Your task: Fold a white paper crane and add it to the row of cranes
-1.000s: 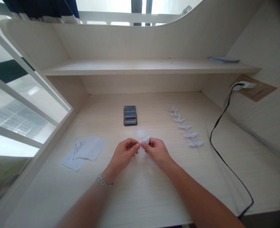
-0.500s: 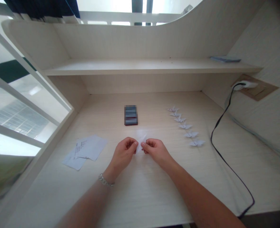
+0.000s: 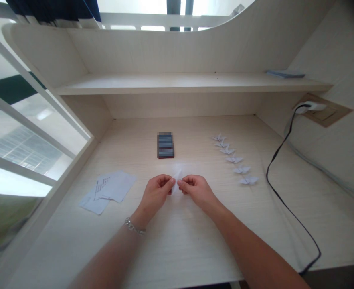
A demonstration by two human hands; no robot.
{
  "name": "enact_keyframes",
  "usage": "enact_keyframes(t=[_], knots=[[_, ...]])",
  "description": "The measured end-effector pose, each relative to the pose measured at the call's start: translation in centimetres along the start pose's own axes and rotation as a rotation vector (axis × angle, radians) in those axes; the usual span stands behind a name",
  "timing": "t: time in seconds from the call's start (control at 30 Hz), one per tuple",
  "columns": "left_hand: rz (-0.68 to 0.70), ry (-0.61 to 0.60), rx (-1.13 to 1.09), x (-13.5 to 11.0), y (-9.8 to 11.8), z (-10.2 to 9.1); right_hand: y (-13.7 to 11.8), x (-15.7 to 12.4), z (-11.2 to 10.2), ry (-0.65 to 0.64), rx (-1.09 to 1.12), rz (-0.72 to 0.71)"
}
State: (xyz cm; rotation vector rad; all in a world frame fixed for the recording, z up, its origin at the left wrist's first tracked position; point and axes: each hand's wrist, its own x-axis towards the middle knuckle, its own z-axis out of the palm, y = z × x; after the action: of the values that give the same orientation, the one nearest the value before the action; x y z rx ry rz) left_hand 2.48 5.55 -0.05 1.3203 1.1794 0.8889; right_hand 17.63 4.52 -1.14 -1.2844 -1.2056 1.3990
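Observation:
Between my two hands is a small piece of folded white paper [image 3: 177, 176], held just above the desk. My left hand [image 3: 159, 190] pinches its left side between thumb and fingers. From the right, my right hand [image 3: 196, 188] pinches it the same way, with the thumbs close together. The fingers hide the lower part of the paper, so its exact folds cannot be made out. To the right of my hands, several folded white paper cranes [image 3: 234, 159] stand in a slanting row.
A phone [image 3: 165, 145] with a blurred-out screen lies beyond my hands. Loose paper sheets [image 3: 116, 186], one with writing, overlap at the left. A black cable [image 3: 273, 184] runs from the wall socket [image 3: 327, 112] down the right side. Above is a shelf [image 3: 179, 82] holding a flat bluish item [image 3: 285, 74].
The folded paper has tilted slightly to the left between my fingers, and my fingertips have come a little closer together. Everything else stays where it was.

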Motion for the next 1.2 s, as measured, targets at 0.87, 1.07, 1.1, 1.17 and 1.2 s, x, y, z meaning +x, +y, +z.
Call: enact_keyframes(t=[0.87, 1.07, 1.1, 1.17, 1.2], knots=[[0.065, -0.017, 0.005, -0.6, 0.2, 0.9, -0.4, 0.2, -0.1, 0.078, 0.007, -0.132], [0.031, -0.069, -0.124, -0.7, 0.9, 0.8, -1.2, -0.4, 0.2, 0.044, 0.299, 0.075], [0.027, -0.075, -0.144, -0.7, 1.1, 0.8, -1.4, -0.5, 0.3, 0.028, 0.35, 0.1], [0.017, -0.075, -0.174, -0.8, 1.3, 0.8, -1.5, -0.6, 0.3, -0.002, 0.426, 0.13], [0.012, -0.072, -0.185, -0.8, 1.3, 0.8, -1.5, -0.6, 0.3, -0.012, 0.44, 0.137]])
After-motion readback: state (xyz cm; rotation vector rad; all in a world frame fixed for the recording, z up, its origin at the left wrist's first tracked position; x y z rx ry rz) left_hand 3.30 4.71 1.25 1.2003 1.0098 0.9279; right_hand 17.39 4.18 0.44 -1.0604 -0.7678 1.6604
